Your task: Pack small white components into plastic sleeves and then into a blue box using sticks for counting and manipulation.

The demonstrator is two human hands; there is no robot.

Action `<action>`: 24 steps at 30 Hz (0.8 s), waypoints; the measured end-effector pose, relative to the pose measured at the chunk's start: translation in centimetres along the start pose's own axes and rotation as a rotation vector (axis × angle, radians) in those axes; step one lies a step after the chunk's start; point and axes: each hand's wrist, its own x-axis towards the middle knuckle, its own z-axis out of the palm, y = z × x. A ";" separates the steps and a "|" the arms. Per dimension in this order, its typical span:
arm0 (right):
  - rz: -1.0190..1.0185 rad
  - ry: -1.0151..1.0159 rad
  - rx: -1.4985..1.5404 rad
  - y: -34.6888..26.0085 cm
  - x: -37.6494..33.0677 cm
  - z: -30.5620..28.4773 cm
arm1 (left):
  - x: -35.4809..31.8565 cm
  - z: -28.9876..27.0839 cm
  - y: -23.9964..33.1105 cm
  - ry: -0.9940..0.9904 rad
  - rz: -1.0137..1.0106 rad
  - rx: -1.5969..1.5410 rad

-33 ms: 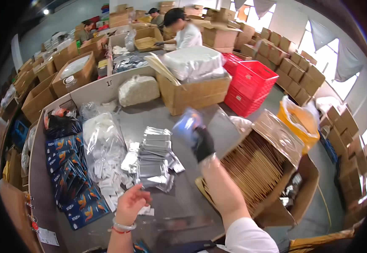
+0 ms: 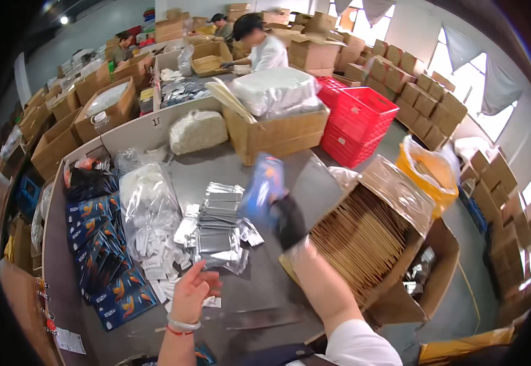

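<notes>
In a dark glove, my right hand (image 2: 290, 224) is raised over the middle of the table, closed on a blue pouch (image 2: 264, 186) that is blurred by motion. My bare left hand (image 2: 193, 291), with a bracelet and red cord at the wrist, hovers at the near side, fingers apart and holding nothing. Just beyond it lie a pile of silver foil packets (image 2: 218, 235) and a heap of small white sachets (image 2: 166, 265). Overlapping dark blue printed pouches (image 2: 104, 256) cover the table's left side.
A carton of upright brown cardboard pieces (image 2: 363, 241) stands right of my right arm. Ahead are a carton with a white wrapped bundle (image 2: 277, 131) and stacked red crates (image 2: 358, 125). A clear bag (image 2: 146, 207) lies beside the sachets. A co-worker (image 2: 265, 46) stands farther off.
My right hand has shifted slightly left and nearer, and the blue pouch in it has turned more upright. My left hand has barely moved.
</notes>
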 end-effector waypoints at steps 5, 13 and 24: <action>0.359 -0.100 -0.363 -8.1 -22.4 3.8 | -4.1 5.2 -4.5 -0.136 -0.171 -0.702; -0.092 -0.224 -1.008 -8.6 -32.2 3.3 | -12.9 7.1 -5.0 0.013 -0.103 -0.208; -0.134 0.512 -1.247 -7.7 -35.9 -6.0 | -10.8 3.4 -1.4 -0.735 0.023 0.962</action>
